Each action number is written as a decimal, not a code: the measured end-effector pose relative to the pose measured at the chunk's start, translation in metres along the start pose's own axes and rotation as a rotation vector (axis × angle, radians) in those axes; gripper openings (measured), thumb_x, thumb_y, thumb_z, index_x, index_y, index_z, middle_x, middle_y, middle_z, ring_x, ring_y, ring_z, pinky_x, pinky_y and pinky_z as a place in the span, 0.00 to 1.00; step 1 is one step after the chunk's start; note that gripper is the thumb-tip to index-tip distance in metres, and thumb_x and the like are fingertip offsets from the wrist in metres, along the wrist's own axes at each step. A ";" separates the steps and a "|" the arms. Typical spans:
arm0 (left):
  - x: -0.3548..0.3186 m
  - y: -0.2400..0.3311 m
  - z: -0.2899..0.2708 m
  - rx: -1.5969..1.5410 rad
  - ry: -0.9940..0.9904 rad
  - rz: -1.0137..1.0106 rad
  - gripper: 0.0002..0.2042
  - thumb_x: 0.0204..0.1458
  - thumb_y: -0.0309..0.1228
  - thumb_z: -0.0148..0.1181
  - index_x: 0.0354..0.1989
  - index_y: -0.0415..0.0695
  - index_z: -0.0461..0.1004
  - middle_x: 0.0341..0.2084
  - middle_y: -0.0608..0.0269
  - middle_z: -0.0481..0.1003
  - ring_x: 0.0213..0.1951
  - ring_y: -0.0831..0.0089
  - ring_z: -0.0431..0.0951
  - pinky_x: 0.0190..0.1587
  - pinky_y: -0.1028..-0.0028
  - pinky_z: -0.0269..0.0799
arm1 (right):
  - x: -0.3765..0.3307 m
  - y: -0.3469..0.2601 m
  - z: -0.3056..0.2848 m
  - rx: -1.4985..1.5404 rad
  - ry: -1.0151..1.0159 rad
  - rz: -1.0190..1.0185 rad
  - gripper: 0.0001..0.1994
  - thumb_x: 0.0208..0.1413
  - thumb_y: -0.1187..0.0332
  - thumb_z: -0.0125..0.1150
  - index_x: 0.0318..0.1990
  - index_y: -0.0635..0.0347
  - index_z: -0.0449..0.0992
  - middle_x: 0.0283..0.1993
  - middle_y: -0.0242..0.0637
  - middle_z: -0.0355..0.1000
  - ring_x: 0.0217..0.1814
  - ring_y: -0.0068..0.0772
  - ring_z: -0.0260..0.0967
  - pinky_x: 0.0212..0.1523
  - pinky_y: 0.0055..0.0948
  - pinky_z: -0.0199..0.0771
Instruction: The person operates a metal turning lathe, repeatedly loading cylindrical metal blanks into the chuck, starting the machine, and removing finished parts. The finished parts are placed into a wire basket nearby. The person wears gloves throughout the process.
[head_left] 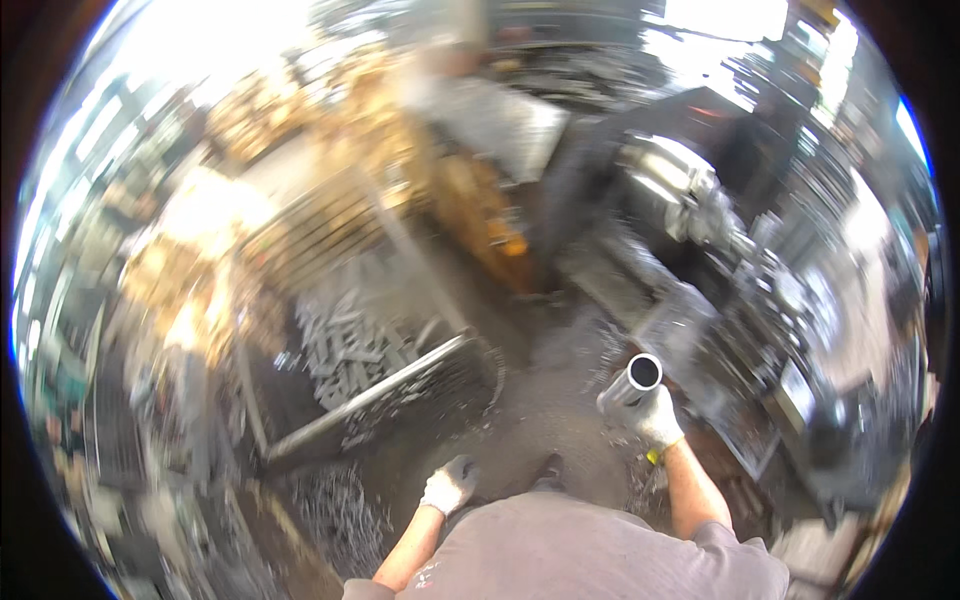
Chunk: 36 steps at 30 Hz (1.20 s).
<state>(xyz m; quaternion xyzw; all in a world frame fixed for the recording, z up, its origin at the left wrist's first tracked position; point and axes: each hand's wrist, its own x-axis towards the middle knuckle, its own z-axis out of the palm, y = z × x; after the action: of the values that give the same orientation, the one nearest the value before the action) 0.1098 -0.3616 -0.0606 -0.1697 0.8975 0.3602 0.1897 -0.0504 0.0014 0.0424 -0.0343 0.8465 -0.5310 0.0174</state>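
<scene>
My right hand, in a pale work glove, is wrapped round a short, wide metal tube. The tube is tilted, and its dark round opening faces up. Near it, on the right, stands a metal machine with a shiny cylindrical part. My left hand, gloved in white with greyish fingertips, hangs low beside my body. Its fingers look curled, and nothing shows in them. A wire-sided crate holding many grey metal pieces lies beyond my left hand.
Metal shavings litter the dark floor at lower left. An orange-brown box-like object with a grey panel above it stands ahead. Tan heaped material is at far left. Much of the surroundings is smeared by motion.
</scene>
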 end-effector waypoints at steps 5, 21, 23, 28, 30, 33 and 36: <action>-0.114 -0.134 -0.017 -0.201 0.176 -0.436 0.26 0.59 0.51 0.57 0.62 0.51 0.81 0.56 0.45 0.82 0.61 0.47 0.81 0.66 0.56 0.74 | -0.022 -0.037 0.199 -0.407 -0.620 -0.152 0.17 0.55 0.52 0.72 0.38 0.59 0.84 0.36 0.54 0.83 0.46 0.57 0.84 0.46 0.46 0.83; -0.383 -0.263 0.277 -1.861 2.189 -1.190 0.34 0.66 0.56 0.56 0.63 0.34 0.75 0.53 0.47 0.83 0.48 0.54 0.84 0.54 0.58 0.80 | -0.282 -0.303 0.581 -0.111 -1.809 -1.237 0.19 0.50 0.52 0.76 0.42 0.55 0.83 0.37 0.50 0.83 0.41 0.56 0.83 0.42 0.46 0.83; -0.399 -0.238 0.294 -1.700 2.601 -1.511 0.37 0.70 0.60 0.48 0.68 0.35 0.70 0.57 0.43 0.80 0.54 0.49 0.81 0.58 0.54 0.78 | -0.312 -0.335 0.616 -0.006 -1.809 -1.240 0.20 0.49 0.51 0.77 0.42 0.55 0.83 0.37 0.51 0.83 0.42 0.57 0.83 0.42 0.46 0.83; -0.451 -0.203 0.220 -0.648 2.461 -2.575 0.37 0.71 0.59 0.45 0.72 0.37 0.68 0.67 0.40 0.73 0.65 0.42 0.76 0.66 0.54 0.75 | -0.338 -0.351 0.708 -0.265 -1.938 -1.266 0.26 0.47 0.48 0.77 0.47 0.56 0.82 0.42 0.50 0.84 0.48 0.56 0.84 0.48 0.47 0.83; -0.479 -0.203 0.216 -0.412 2.444 -2.418 0.30 0.73 0.52 0.50 0.69 0.37 0.71 0.63 0.41 0.76 0.60 0.45 0.79 0.65 0.55 0.75 | -0.339 -0.350 0.722 -0.177 -1.981 -1.367 0.33 0.47 0.47 0.77 0.58 0.54 0.79 0.46 0.50 0.84 0.49 0.56 0.84 0.50 0.46 0.84; -0.505 -0.213 0.236 -0.158 2.248 -2.462 0.26 0.74 0.45 0.50 0.69 0.37 0.72 0.64 0.43 0.76 0.60 0.46 0.79 0.63 0.56 0.74 | -0.326 -0.367 0.747 -0.192 -2.085 -1.615 0.35 0.49 0.50 0.76 0.65 0.52 0.76 0.48 0.51 0.84 0.47 0.54 0.85 0.48 0.45 0.85; -0.512 -0.211 0.236 -0.217 2.108 -2.520 0.29 0.75 0.47 0.47 0.72 0.34 0.67 0.67 0.36 0.73 0.65 0.44 0.76 0.67 0.56 0.71 | -0.307 -0.444 0.768 -0.190 -2.317 -1.504 0.19 0.52 0.62 0.74 0.52 0.56 0.86 0.44 0.49 0.85 0.45 0.45 0.86 0.47 0.41 0.86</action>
<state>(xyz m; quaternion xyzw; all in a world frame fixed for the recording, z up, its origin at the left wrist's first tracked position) 0.7001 -0.2516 -0.1044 0.9145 0.1000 0.2214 0.3235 0.3238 -0.8575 0.1052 -0.8961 0.1601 -0.0223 0.4135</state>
